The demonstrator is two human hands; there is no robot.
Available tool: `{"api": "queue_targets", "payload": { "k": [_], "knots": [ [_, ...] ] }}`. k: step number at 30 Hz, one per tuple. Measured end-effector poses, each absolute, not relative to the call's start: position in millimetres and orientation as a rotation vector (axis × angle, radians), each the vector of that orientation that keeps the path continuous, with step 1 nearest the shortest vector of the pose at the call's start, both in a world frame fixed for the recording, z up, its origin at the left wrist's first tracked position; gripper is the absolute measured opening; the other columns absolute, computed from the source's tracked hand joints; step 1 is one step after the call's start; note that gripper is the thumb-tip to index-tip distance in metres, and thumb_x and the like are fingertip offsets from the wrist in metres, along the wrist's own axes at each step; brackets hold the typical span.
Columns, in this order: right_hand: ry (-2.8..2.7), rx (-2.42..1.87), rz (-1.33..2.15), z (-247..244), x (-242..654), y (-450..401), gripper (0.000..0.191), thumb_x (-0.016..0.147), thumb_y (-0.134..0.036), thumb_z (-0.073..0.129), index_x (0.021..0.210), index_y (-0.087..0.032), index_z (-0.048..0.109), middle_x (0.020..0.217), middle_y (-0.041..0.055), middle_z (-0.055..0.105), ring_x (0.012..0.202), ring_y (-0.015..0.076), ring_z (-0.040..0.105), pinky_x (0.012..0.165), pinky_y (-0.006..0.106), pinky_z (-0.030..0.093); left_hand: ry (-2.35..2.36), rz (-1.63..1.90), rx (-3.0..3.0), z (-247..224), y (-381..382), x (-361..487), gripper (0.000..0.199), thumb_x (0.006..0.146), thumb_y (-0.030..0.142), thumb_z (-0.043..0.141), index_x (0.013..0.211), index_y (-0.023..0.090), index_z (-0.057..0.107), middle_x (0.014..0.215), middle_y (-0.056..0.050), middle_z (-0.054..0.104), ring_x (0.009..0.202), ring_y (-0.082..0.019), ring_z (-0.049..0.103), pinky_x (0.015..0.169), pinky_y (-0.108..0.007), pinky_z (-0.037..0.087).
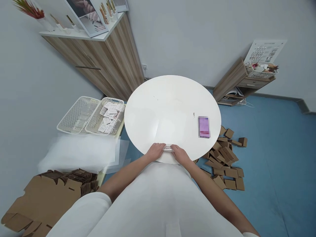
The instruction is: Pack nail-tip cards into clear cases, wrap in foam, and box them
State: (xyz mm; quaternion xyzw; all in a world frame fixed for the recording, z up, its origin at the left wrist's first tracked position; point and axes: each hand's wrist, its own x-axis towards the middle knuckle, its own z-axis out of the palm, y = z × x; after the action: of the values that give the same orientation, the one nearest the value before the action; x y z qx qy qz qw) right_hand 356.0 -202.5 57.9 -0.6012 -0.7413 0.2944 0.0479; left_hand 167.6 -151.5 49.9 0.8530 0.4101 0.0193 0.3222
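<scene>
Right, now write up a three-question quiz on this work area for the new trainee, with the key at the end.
1. Multiple choice: At which part of the round white table do the left hand and right hand hold the clear plastic item?
a) The far edge
b) The edge nearest the person
c) The right-hand edge

2. True or false: Small brown cardboard boxes lie on the blue floor to the right of the table.

3. Fill in the blank: The blurred item lying on the right side of the tabletop is mostly ____ in colour.

Key: 1. b; 2. true; 3. purple
</scene>
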Motion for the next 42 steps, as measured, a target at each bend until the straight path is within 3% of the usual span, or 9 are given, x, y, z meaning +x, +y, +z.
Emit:
{"api": "queue_targets", "payload": {
  "k": [5,8,13,21,24,27,31,37,42],
  "knots": [
    [-2.185,-1.813,1.01,62.6,367.5,-201.4,0.032,0.086,-0.02,0.033,0.115,-0.024,0.047,0.106,0.0051,0.061,0.091,0.0195,0.059,0.075,0.031,0.044,1.031,0.044,2.081,56.3,-152.2,166.3,0.025,0.081,0.027,0.042,0.102,0.024,0.053,0.084,-0.004,0.063,0.08,-0.022,0.058,0.074,-0.031,0.041],
    [-2.106,-1.777,1.048,60.6,373.7,-195.8,0.033,0.086,-0.019,0.033,0.115,-0.023,0.049,0.11,0.0047,0.06,0.097,0.0182,0.057,0.081,0.031,0.043,1.012,0.075,1.977,58.1,-147.0,166.4,0.028,0.081,0.033,0.041,0.105,0.025,0.054,0.087,-0.003,0.064,0.079,-0.021,0.058,0.072,-0.03,0.042],
    [-1.996,-1.846,1.056,55.6,377.9,-181.8,0.034,0.086,-0.019,0.034,0.114,-0.023,0.053,0.108,0.0053,0.059,0.098,0.0171,0.056,0.082,0.031,0.044,1.016,0.156,1.75,57.8,-128.8,168.2,0.032,0.079,0.035,0.043,0.104,0.023,0.059,0.105,-0.004,0.062,0.092,-0.02,0.056,0.081,-0.03,0.042],
    [-1.873,-1.979,1.106,43.4,383.2,-156.7,0.035,0.085,-0.02,0.034,0.113,-0.022,0.055,0.113,0.0046,0.059,0.103,0.0186,0.055,0.084,0.032,0.044,1.168,0.152,1.559,45.7,-97.3,166.0,0.031,0.077,0.033,0.047,0.099,0.016,0.061,0.096,-0.007,0.064,0.079,-0.02,0.061,0.076,-0.034,0.046],
    [-1.846,-2.009,1.111,37.2,385.5,-148.5,0.035,0.084,-0.02,0.034,0.11,-0.022,0.057,0.113,0.0036,0.06,0.101,0.0185,0.056,0.082,0.032,0.045,1.321,0.309,1.826,47.2,-101.9,166.6,0.034,0.08,0.034,0.045,0.107,0.018,0.056,0.109,-0.011,0.057,0.099,-0.025,0.054,0.087,-0.04,0.039],
    [-1.853,-2.014,1.103,32.2,386.1,-141.5,0.034,0.084,-0.019,0.035,0.107,-0.024,0.059,0.11,0.0022,0.062,0.098,0.0179,0.058,0.08,0.032,0.046,1.081,0.377,2.124,49.6,-112.3,172.9,0.037,0.076,0.034,0.053,0.111,0.022,0.053,0.122,-0.01,0.049,0.117,-0.028,0.041,0.101,-0.045,0.023],
    [-1.888,-2.015,1.103,27.3,385.6,-134.9,0.033,0.083,-0.018,0.036,0.104,-0.025,0.061,0.105,0.0007,0.064,0.095,0.0172,0.059,0.079,0.03,0.046,0.997,0.272,2.204,44.3,-117.8,187.1,0.043,0.074,0.029,0.056,0.115,0.026,0.049,0.126,-0.008,0.047,0.117,-0.028,0.039,0.104,-0.048,0.006],
    [-1.91,-2.112,0.991,30.8,379.2,-139.3,0.034,0.081,-0.015,0.039,0.108,-0.022,0.058,0.109,0.0085,0.059,0.099,0.0215,0.055,0.08,0.034,0.043,1.211,0.011,2.198,33.6,-103.2,195.4,0.028,0.08,0.018,0.043,0.104,0.025,0.056,0.102,-0.006,0.059,0.097,-0.023,0.051,0.095,-0.044,0.022],
    [-2.24,-1.937,0.501,44.0,367.1,-161.2,0.035,0.079,-0.017,0.047,0.114,-0.02,0.049,0.13,0.0123,0.042,0.122,0.0266,0.034,0.098,0.046,0.025,1.194,-0.082,2.3,34.2,-98.8,193.9,0.025,0.081,0.02,0.042,0.1,0.025,0.058,0.097,-0.004,0.059,0.093,-0.021,0.051,0.088,-0.041,0.028]
  ]
}}
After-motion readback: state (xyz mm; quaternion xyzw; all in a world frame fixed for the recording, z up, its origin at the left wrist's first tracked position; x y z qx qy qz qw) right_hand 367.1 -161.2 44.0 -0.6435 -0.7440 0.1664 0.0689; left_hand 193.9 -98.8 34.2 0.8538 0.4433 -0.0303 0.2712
